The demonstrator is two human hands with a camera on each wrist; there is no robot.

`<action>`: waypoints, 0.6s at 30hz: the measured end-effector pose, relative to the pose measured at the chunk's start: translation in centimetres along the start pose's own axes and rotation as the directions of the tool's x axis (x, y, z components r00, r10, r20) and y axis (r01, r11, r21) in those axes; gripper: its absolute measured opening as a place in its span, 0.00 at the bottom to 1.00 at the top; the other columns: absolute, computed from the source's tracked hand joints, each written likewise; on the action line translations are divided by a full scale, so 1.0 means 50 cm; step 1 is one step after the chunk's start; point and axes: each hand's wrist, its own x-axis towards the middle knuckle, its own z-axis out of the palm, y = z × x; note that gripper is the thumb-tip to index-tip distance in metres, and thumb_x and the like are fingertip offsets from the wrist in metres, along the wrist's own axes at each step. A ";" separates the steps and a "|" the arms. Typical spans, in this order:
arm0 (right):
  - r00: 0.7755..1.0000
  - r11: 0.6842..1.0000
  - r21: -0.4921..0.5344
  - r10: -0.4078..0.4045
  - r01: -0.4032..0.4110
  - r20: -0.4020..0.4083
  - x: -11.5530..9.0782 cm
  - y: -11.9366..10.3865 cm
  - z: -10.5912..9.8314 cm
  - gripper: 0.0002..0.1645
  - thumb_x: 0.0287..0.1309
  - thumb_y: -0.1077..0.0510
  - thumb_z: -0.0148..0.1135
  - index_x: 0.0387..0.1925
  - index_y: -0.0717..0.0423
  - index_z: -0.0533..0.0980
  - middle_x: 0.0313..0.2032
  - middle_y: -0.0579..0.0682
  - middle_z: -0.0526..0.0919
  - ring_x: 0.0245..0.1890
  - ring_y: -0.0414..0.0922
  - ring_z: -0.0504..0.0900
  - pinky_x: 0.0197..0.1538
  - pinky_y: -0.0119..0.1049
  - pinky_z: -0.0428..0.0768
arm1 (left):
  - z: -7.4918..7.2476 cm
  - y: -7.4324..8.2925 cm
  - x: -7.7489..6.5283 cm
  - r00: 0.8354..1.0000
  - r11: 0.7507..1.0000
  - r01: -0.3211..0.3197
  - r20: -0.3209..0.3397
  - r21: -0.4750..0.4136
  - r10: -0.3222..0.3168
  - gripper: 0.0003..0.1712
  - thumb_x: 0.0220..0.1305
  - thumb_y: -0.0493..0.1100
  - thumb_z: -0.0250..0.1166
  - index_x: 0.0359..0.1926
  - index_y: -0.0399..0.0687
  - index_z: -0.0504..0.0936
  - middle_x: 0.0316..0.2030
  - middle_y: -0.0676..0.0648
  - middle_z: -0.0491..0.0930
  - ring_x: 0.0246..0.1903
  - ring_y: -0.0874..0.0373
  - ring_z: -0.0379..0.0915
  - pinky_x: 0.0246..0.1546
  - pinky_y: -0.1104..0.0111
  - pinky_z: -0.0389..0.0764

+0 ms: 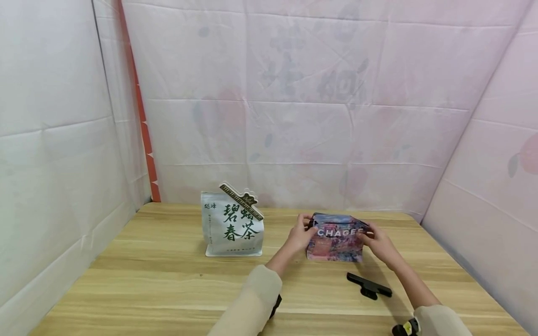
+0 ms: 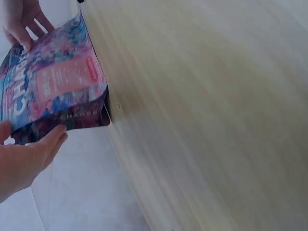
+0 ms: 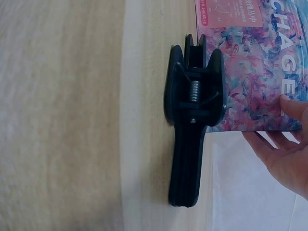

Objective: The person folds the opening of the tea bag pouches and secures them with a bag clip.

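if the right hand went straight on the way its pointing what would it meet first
The CHAGEE pouch, whose edge the right hand grips; beyond it, probably the back sheet, though depth is unclear.

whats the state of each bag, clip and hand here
White bag: upright, its top right corner clamped
Ornate clip: slantwise over that corner
CHAGEE bag: upright, held at both sides
Black clip: loose on the table, clamping nothing
Left hand: gripping the CHAGEE bag's left side
Right hand: gripping its right side
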 end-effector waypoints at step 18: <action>1.000 1.000 0.001 0.004 -0.004 0.020 -0.007 -0.021 0.012 0.21 0.66 0.63 0.48 0.55 0.72 0.61 0.52 0.73 0.65 0.53 0.68 0.66 0.47 0.51 0.74 | -0.028 -0.012 -0.010 0.999 0.999 -0.014 0.044 -0.053 0.017 0.15 0.67 0.41 0.55 0.52 0.44 0.67 0.46 0.42 0.74 0.49 0.47 0.71 0.45 0.59 0.74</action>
